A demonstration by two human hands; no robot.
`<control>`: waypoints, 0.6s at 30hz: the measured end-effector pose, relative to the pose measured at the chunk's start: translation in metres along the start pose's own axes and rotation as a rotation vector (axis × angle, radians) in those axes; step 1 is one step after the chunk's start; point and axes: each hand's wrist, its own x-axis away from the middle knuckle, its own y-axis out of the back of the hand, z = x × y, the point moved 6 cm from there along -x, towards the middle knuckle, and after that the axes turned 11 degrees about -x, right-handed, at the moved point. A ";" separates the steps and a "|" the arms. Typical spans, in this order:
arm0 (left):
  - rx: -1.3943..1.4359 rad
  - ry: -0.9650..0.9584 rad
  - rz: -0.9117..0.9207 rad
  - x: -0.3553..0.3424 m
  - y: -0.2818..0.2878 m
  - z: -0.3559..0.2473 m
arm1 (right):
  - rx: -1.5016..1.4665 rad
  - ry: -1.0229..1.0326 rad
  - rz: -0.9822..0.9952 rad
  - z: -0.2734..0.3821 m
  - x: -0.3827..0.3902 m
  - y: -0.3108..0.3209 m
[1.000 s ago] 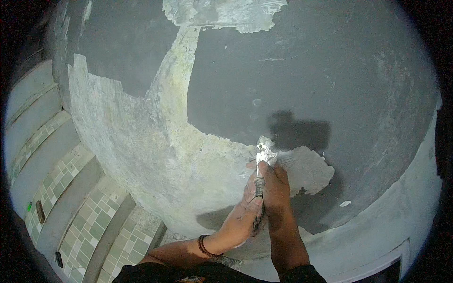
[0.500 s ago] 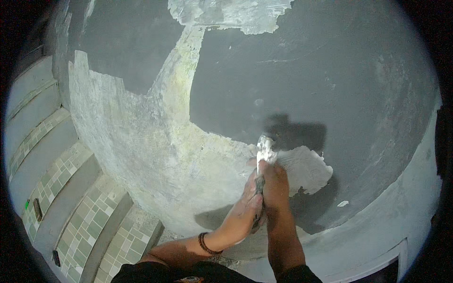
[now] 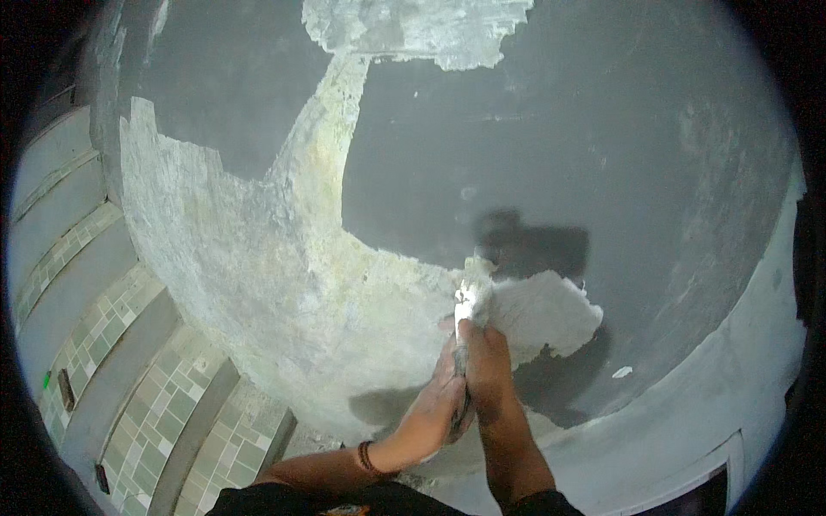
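Both my hands grip one scraper (image 3: pixel 472 297), whose pale, plaster-caked blade is pressed against a grey-painted wall (image 3: pixel 602 146). My right hand (image 3: pixel 487 359) is wrapped around the upper part of the handle. Just below and to its left, my left hand (image 3: pixel 439 404) holds the lower part; a dark band circles that wrist. The blade tip sits at the edge of the grey paint, where a whitish scraped patch (image 3: pixel 542 311) lies to its right. A broad stripped area of pale plaster (image 3: pixel 258 284) spreads to the left.
Steps faced with green and white tiles (image 3: pixel 146 404) descend at the lower left. Another bare patch (image 3: pixel 422 26) shows at the top of the wall. A lighter band of wall (image 3: pixel 731 378) curves along the lower right, with a dark opening (image 3: pixel 705 494) below it.
The hands and scraper stay in almost the same spot on the wall. The view has shifted slightly and the blade has edged a little along the paint edge.
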 end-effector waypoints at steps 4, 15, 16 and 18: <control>0.130 0.186 0.048 0.005 0.004 -0.008 | 0.087 0.182 -0.130 0.000 -0.007 0.008; 0.569 0.468 0.164 0.015 0.009 -0.023 | 0.039 0.001 0.029 -0.003 -0.006 -0.006; 0.456 0.448 0.152 0.015 0.010 -0.018 | 0.120 0.052 0.012 0.000 -0.005 -0.006; 0.090 0.076 -0.018 0.002 0.020 -0.025 | 0.125 -0.041 -0.024 -0.006 -0.008 -0.004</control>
